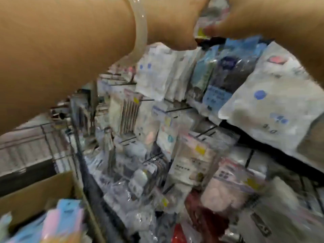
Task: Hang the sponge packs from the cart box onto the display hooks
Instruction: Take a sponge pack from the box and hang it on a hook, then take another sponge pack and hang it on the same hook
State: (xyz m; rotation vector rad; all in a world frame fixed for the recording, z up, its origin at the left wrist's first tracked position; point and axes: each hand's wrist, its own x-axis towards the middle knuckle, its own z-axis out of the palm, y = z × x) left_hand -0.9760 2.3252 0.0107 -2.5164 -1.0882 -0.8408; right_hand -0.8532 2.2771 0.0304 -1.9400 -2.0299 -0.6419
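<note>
Both my arms reach up to the top of the blurred view. My left hand (175, 23), with a clear bangle on its wrist, is next to a clear-wrapped sponge pack (213, 14) with a yellow tag. Its fingers are cut off by the top edge. My right hand (245, 20) is on the other side of that pack, and its thumb presses on the pack's lower edge. The cardboard cart box (43, 190) sits at the bottom left and holds pastel blue and pink sponge packs (61, 220). Black display hooks (177, 108) stick out from the rack below my hands.
The rack is crowded with hanging bagged goods: white packs (157, 76), blue packs (215, 81), a large white bag (273, 106) at right, and pink and red packs (219, 195) lower down. A wire cart frame (52, 148) stands to the left behind the box.
</note>
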